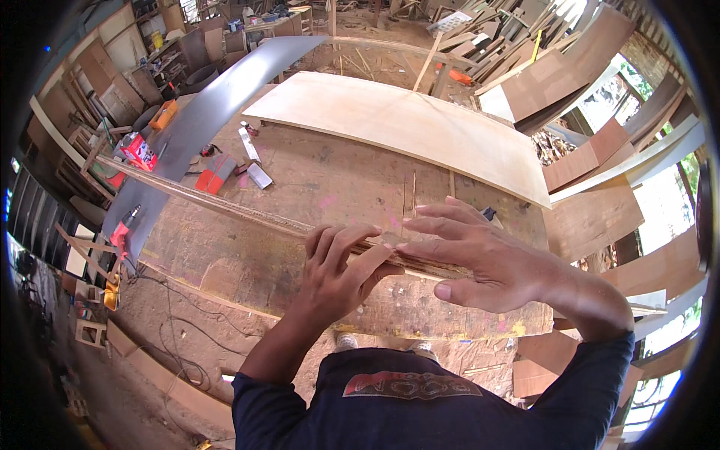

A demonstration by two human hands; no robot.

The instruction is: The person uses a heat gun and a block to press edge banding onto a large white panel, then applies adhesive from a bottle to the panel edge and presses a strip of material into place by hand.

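A long, narrow plywood board (240,212) crosses the workbench on its edge, running from the far left to my hands. My left hand (334,270) is closed over its near end, with the thumb along the upper edge. My right hand (484,259) lies over the same end, fingers stretched out and apart, thumb spread toward me. Between my fingertips is a small brownish patch; whether it is a loose piece or part of the board I cannot make out. Behind my hands, a wide pale wooden panel (397,127) rests on the workbench (315,169).
A grey sheet (217,94) curves along the bench's left side, bearing a red box (139,152), an orange tray (163,114) and a red power tool (124,231). An orange-red flat piece (216,172) lies mid-bench. Cables (180,337) trail on the floor. Wooden sheets (600,154) stand at right.
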